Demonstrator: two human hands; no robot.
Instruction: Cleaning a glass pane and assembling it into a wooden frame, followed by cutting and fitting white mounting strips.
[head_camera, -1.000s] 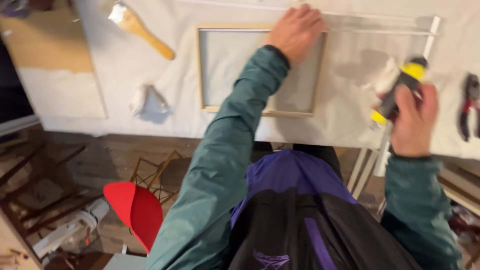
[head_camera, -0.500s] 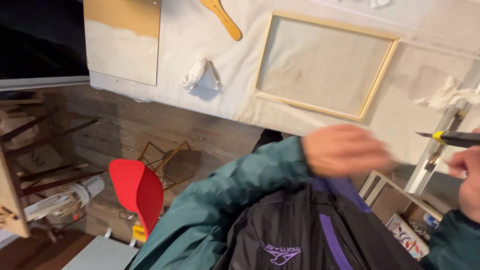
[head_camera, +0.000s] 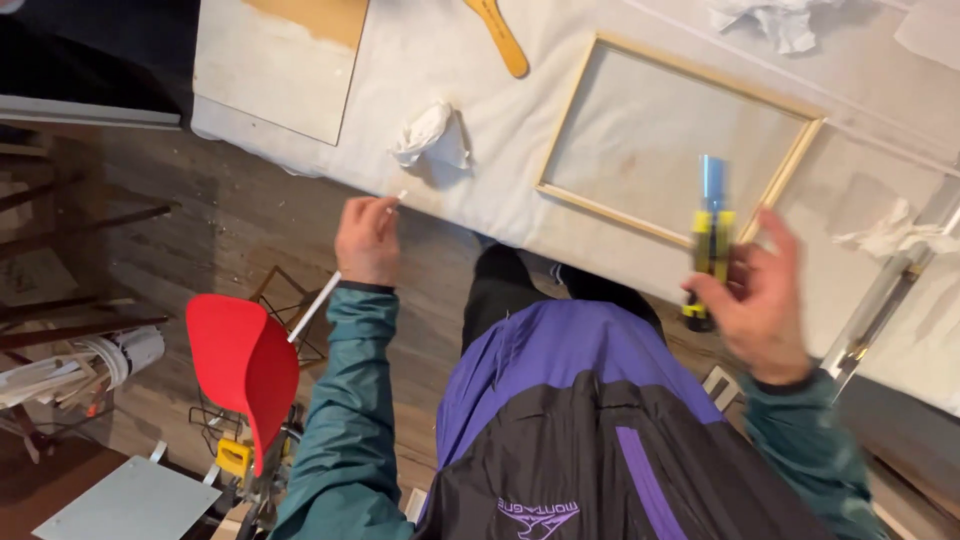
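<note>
White-covered desk (head_camera: 500, 130) over wood floor (head_camera: 200, 240); left hand (head_camera: 368, 238) now off wooden frame (head_camera: 680, 140), pinching thin white stick (head_camera: 318, 302); right hand (head_camera: 762, 300) still clamps yellow-black tool (head_camera: 710, 240).

My left hand (head_camera: 368, 238) hangs just off the near edge of the table (head_camera: 560, 130), pinching a thin stick (head_camera: 318, 300) that runs back past my wrist. Just behind it, close to that edge, lies a crumpled rag (head_camera: 432, 135). My right hand (head_camera: 762, 296) hovers off the same edge further right, holding an upright tool (head_camera: 710, 245) before the near right corner of the wooden frame (head_camera: 680, 140), which lies flat on the table. A board (head_camera: 280, 60) rests on the left corner of the table. A brush handle (head_camera: 497, 38) lies between board and frame. Another crumpled rag (head_camera: 775, 20) sits behind the frame, a third (head_camera: 890, 232) to its right.
</note>
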